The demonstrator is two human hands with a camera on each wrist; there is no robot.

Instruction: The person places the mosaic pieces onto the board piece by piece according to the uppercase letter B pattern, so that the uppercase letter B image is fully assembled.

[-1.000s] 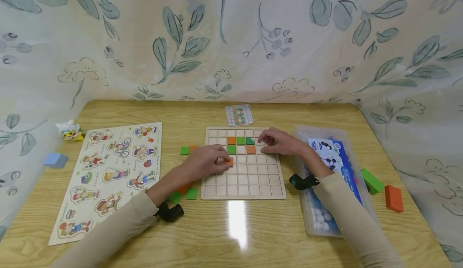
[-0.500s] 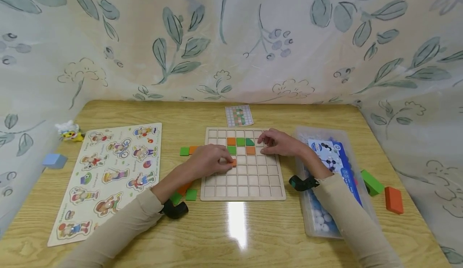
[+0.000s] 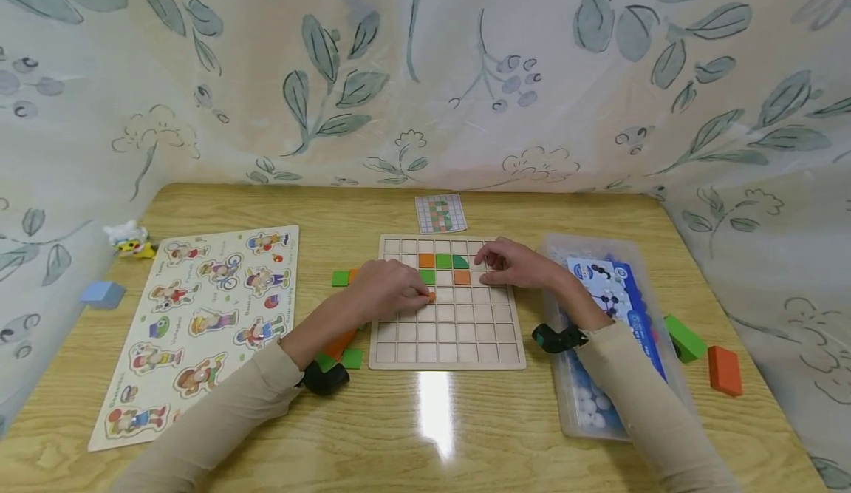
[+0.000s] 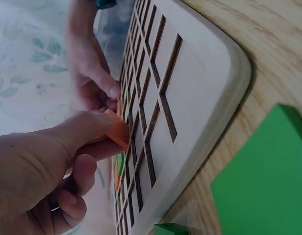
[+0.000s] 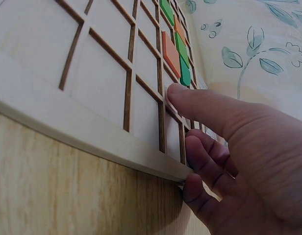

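My left hand [image 3: 419, 295] pinches a small orange tile [image 3: 432, 296] low over the wooden grid board [image 3: 447, 345], in its third row. The left wrist view shows the orange tile [image 4: 117, 131] between thumb and forefinger, tilted against the grid board [image 4: 190, 98]. My right hand [image 3: 490, 267] rests on the board's upper right part and holds nothing. Its index finger [image 5: 190, 100] lies straight on the board [image 5: 92, 73], and the other fingers curl at the edge. Orange [image 3: 426, 260], green [image 3: 443, 260] and dark green [image 3: 460, 261] tiles fill the second row. A pattern card [image 3: 440, 213] lies behind the board.
Loose green [image 3: 340, 278] and orange [image 3: 339, 343] tiles lie left of the board. A character puzzle [image 3: 206, 323] is at the left, with a blue block [image 3: 103, 293] beyond it. A clear plastic box [image 3: 598, 404] stands at the right, beside green [image 3: 684, 336] and orange [image 3: 724, 369] blocks.
My left hand has carried the orange tile a little to the right across the board. The right hand has stayed where it was.
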